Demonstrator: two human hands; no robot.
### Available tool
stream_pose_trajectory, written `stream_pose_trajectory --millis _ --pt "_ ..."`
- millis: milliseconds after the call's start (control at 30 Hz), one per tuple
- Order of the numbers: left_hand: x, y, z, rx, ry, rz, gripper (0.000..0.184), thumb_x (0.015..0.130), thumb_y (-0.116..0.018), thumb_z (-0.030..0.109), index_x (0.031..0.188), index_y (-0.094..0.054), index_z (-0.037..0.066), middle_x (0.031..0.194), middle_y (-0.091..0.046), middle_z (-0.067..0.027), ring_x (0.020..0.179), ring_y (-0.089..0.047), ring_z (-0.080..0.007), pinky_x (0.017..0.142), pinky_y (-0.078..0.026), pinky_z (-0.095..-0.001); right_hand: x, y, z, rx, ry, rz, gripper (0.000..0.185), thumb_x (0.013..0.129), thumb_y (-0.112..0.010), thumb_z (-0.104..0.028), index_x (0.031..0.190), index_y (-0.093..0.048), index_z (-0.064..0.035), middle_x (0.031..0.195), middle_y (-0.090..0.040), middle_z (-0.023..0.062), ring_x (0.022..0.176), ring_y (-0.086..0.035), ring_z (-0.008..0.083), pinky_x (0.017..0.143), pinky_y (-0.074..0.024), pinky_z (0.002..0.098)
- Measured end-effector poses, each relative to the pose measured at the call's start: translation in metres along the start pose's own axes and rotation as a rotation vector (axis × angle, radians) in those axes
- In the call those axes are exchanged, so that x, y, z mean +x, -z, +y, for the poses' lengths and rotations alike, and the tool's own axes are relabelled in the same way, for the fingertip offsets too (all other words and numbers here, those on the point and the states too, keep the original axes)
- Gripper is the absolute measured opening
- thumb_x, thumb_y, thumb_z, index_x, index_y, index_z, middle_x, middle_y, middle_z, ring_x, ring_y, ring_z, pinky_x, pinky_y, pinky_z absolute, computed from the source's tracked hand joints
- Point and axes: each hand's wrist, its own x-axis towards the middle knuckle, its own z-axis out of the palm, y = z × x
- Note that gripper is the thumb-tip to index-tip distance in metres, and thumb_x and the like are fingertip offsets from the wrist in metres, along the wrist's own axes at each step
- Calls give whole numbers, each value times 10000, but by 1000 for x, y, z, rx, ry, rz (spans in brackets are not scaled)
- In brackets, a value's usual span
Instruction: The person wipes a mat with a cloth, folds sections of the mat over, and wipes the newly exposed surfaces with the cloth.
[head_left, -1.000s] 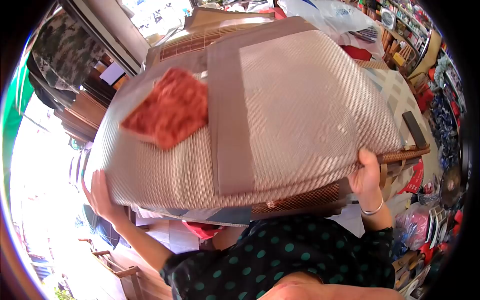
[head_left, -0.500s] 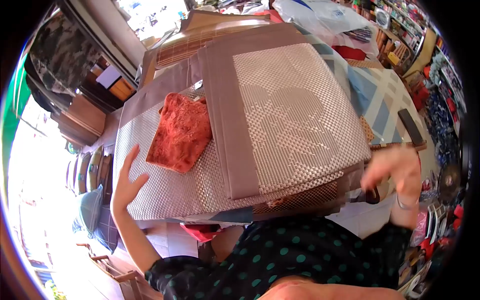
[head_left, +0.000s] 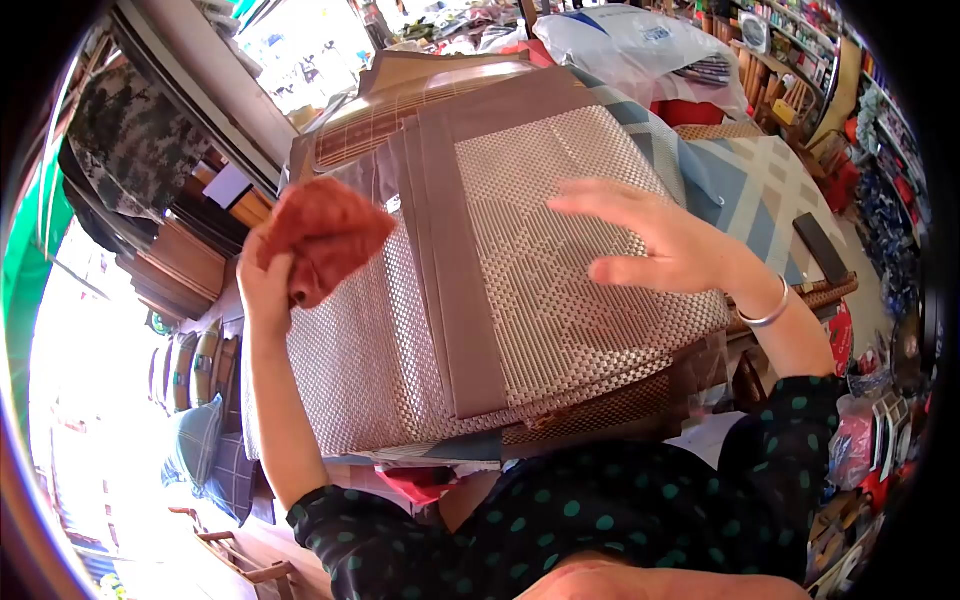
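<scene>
A crumpled red cloth (head_left: 330, 235) is gripped in my left hand (head_left: 265, 285), lifted over the left part of a woven mat (head_left: 340, 370). Folded over the mat's right side is a silvery, textured section (head_left: 560, 300) with a wide brown border (head_left: 455, 290). My right hand (head_left: 660, 240) hovers above this folded section, fingers spread and holding nothing; whether it touches the surface I cannot tell. A metal bangle (head_left: 768, 304) circles my right wrist.
Other mats lie beneath and behind, including a blue-and-beige patterned one (head_left: 750, 190) with a dark oblong object (head_left: 820, 248) on it. A clear plastic bag (head_left: 640, 45) sits at the back. Pillows (head_left: 195, 450) stand lower left; packed shelves line the right.
My left hand has taken hold of the red cloth and raised it off the mat. My right hand has moved left, from beside the mat to over the folded section.
</scene>
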Motion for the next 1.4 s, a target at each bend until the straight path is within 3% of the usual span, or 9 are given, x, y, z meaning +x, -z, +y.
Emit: stream_pose_trajectory --millis 167,267,333,433,533,900,1033,1167,1400 --pt "12 -60 91 -249 -217 -129 404 798 -544 -16 1200 -580 -32 1096 -658 -86 1011 -631 -151 888 -499 -272 73 -4 -31 -246 426 278 822 841 -653 -587 1482 -398 -139 1554 -302 188 1435 -267 407 1167 -225 534" --pt "0 -97 122 -304 114 -541 447 841 -668 76 1267 -559 -1 1171 -651 -117 1058 -632 -178 882 -522 -295 99 -8 -35 -565 630 315 869 744 -749 -561 1459 -446 -171 1563 -292 169 1439 -254 400 1141 -224 591" --pt "20 -101 72 -120 -78 -897 580 849 -735 187 1369 -518 49 1265 -629 -137 1208 -576 -241 1018 -458 -374 105 -19 -15 -534 500 191 872 763 -707 -597 1458 -436 -145 1550 -313 176 1431 -268 398 1139 -225 586" --pt "36 -123 7 218 -217 -559 607 862 -712 278 1399 -505 84 1396 -541 -161 1336 -468 -312 1104 -360 -428 99 -65 45 -81 179 -76 860 811 -621 -653 1449 -445 -104 1527 -359 195 1425 -295 383 1134 -226 575" --pt "26 -144 -88 385 -355 -417 579 941 -546 418 1440 -477 133 1558 -338 -157 1474 -231 -337 1191 -123 -509 90 -81 53 -341 282 -187 836 825 -601 -650 1443 -459 -104 1502 -379 241 1426 -305 382 1150 -228 552" --pt "25 -145 -83 338 -316 -390 508 947 -525 364 1410 -521 156 1553 -354 -151 1483 -225 -314 1198 -112 -508 165 -32 227 -772 -465 290 815 816 -535 -704 1402 -483 -139 1429 -443 183 1361 -362 380 1069 -297 577" --pt "27 -146 -90 328 -338 -357 489 933 -529 333 1386 -543 149 1532 -386 -153 1465 -264 -327 1192 -144 -501 137 -67 111 -391 98 -13 725 790 -641 -517 1358 -503 -88 1323 -501 170 1238 -456 355 1022 -341 533" --pt "28 -148 -93 329 -373 -324 475 924 -534 306 1368 -560 141 1511 -409 -171 1443 -300 -347 1184 -180 -489 91 -114 7 -89 616 -317 815 805 -649 -589 1448 -455 -127 1525 -340 211 1462 -230 371 1150 -158 611" --pt "18 -149 -94 425 -304 -159 435 929 -541 292 1344 -592 170 1470 -449 -208 1312 -455 -401 1117 -337 -463 171 -65 137 -418 242 78 713 771 -657 -555 1317 -580 -103 1405 -442 224 1284 -436 395 1032 -364 534"
